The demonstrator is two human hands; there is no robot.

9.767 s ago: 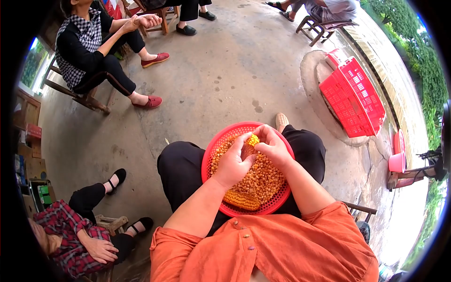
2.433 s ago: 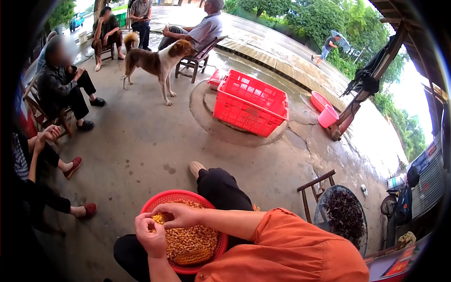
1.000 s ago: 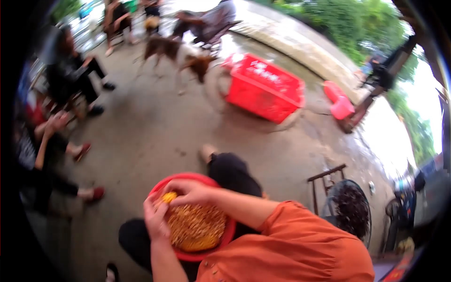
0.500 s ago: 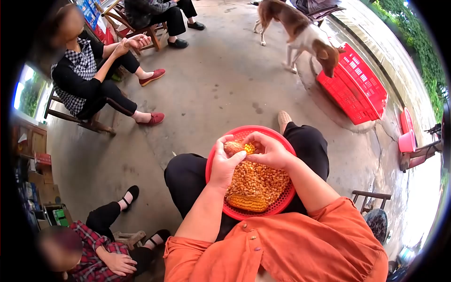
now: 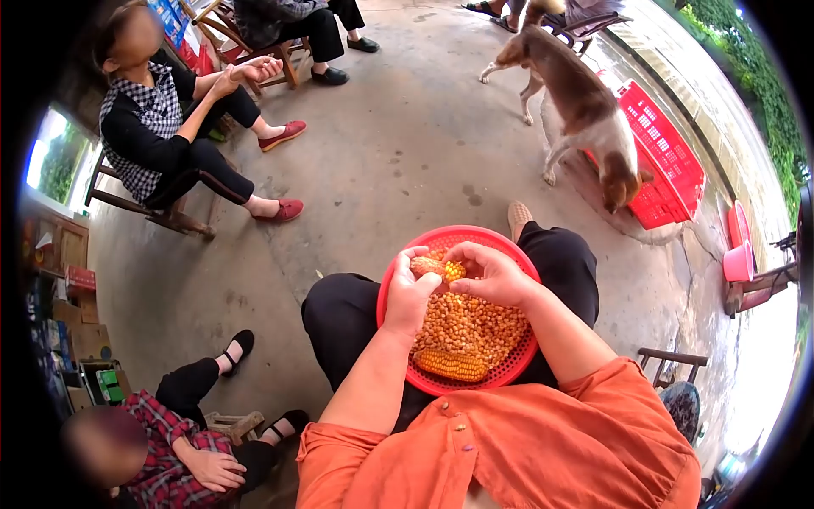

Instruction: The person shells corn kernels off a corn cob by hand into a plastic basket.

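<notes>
Partly stripped corn cob (image 5: 427,268) sits above the red basket (image 5: 395,254), left hand (image 5: 409,293) gripping the bare end, right hand (image 5: 498,276) on the kernelled end; probably light, stiff, rough, best held by the bare part.

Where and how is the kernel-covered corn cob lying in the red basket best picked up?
Probably around its middle, from above. The corn cob lies on its side, roughly left to right, with its top uncovered. Thumb and fingers could straddle its narrow width, between the near rim of the red basket and the loose kernels beyond.
</notes>
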